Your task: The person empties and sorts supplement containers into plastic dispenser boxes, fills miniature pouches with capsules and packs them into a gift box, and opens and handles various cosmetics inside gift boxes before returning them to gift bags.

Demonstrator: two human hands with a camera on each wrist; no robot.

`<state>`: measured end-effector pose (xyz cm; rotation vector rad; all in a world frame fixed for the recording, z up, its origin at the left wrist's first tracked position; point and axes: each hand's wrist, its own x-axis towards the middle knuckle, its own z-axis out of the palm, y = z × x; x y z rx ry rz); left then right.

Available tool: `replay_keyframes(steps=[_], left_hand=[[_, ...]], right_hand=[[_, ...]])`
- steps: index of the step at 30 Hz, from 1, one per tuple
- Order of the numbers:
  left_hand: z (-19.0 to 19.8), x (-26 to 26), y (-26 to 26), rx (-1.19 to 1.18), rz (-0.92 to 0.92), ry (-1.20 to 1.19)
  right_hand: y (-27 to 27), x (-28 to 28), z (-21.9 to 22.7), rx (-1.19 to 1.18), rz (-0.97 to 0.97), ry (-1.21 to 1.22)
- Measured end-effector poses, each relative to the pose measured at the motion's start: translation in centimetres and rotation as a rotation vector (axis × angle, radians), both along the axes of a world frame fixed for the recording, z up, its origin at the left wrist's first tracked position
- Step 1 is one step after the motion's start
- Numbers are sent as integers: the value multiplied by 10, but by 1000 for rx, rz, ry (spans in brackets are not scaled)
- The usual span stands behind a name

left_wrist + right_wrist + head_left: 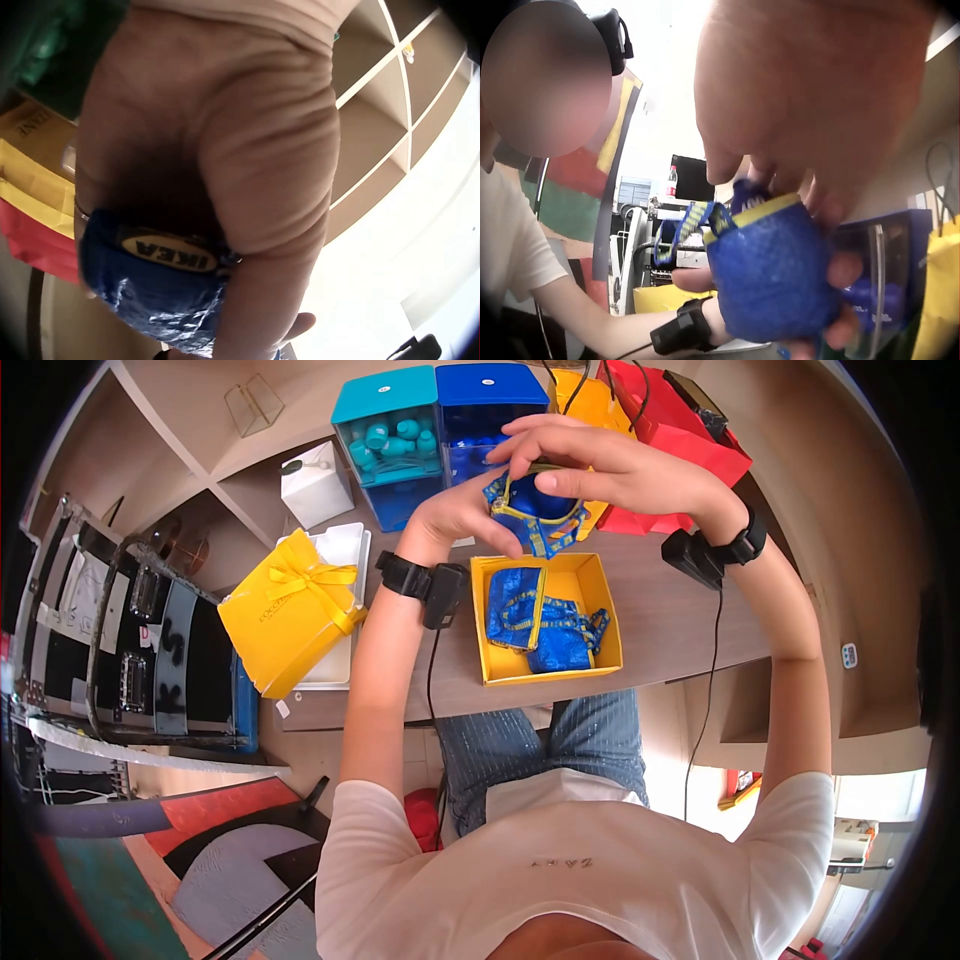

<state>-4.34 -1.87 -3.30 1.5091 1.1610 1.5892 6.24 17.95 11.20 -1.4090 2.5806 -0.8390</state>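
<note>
My left hand [462, 518] holds a small blue bag [548, 532] with yellow trim, up above the table. The left wrist view shows its yellow IKEA label [169, 252], with the hand curled round the bag's sides. Over the bag's mouth lies my right hand [610, 464], fingers extended and thumb near the rim. A dark blue object with white lettering [748, 196] pokes out at the mouth, right under the right hand's fingers, which partly cover it. Beneath, a yellow box [547, 674] contains more small blue bags [560, 650].
A teal-lidded bin [385, 398] and a blue-lidded bin [490, 385] with small items stand at the back. A yellow ribboned lid [285, 622] leans on a white tray [335, 672] at left. Red [690, 490] and yellow paper bags stand behind the right hand.
</note>
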Motion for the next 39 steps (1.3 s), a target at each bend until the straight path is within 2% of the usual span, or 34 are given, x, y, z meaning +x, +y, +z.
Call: replay_keyframes(steps=[2,4,7,9,13,15,16,18,19,21,22,24,28,29,32,39], left_hand=[[0,2,2,49,-132,-239],[-1,3,4,79,-97,-250],[4,9,6,47,15,-240],[7,17,10,57,27,-241],[7,24,15,28,24,-316],[10,31,21,58,-29,-363],[12,32,22,56,-29,-363],[14,33,24,32,-44,-275],[13,33,25,31,-48,-272],[10,30,26,13,-30,-256],[13,29,25,15,-30,-247],[15,30,23,-38,-29,-231],[16,31,20,-37,-31,-209],[16,31,20,-31,-12,-187],[16,32,19,-32,6,-186],[15,29,18,-52,6,-174]], right_hand=[[4,-3,-5,128,-50,119],[4,-5,-6,79,-57,138],[6,-9,-6,182,-64,227],[3,-7,-8,204,-42,402],[-6,-7,11,241,4,529],[-14,-6,32,123,-191,217],[-16,-27,34,102,-175,287],[-21,-40,54,278,-231,169],[-27,-46,50,277,-236,172],[-37,-60,32,441,-456,60],[-41,-68,28,440,-458,69],[-51,-83,22,638,-469,-22],[-66,-96,15,823,-455,-101],[-69,-98,14,825,-453,-97],[-74,-100,12,900,-469,-300],[-67,-107,4,817,-452,-366]])
